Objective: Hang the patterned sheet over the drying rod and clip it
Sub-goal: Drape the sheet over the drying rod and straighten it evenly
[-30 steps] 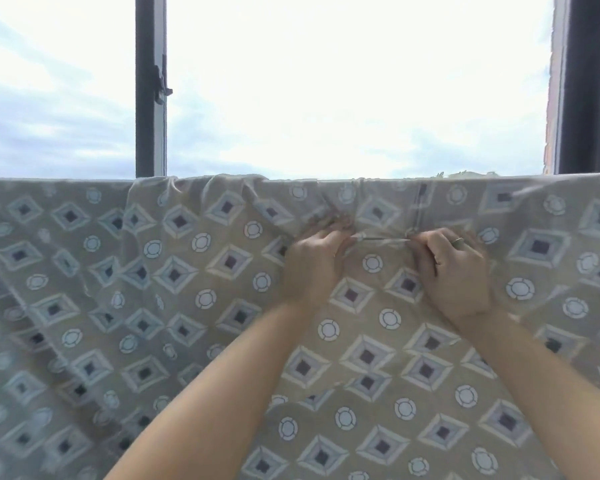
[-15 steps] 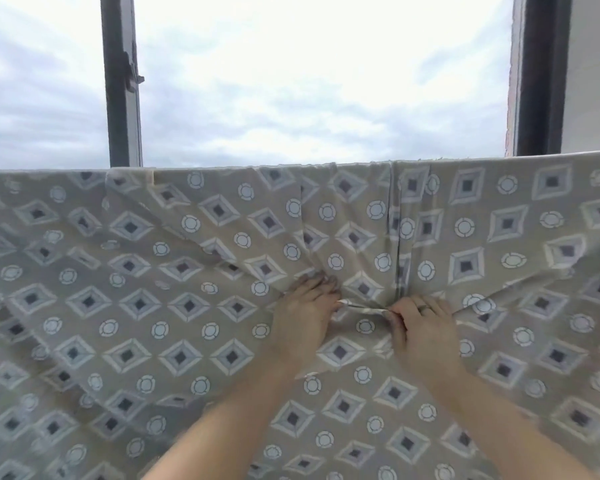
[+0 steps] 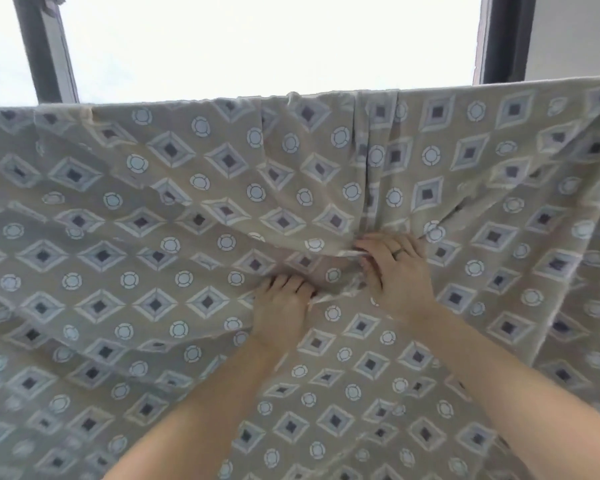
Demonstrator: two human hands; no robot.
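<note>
The patterned sheet (image 3: 153,237) hangs before a bright window (image 3: 257,39) — dark frame (image 3: 503,36) at right.

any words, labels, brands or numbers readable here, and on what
None: no readable text in this view.
The patterned sheet bears only diamonds and ringed circles; no tag or label shows.
The ring on the right hand is too small to tell any marking.
The window frame shows no sign or number.
</note>
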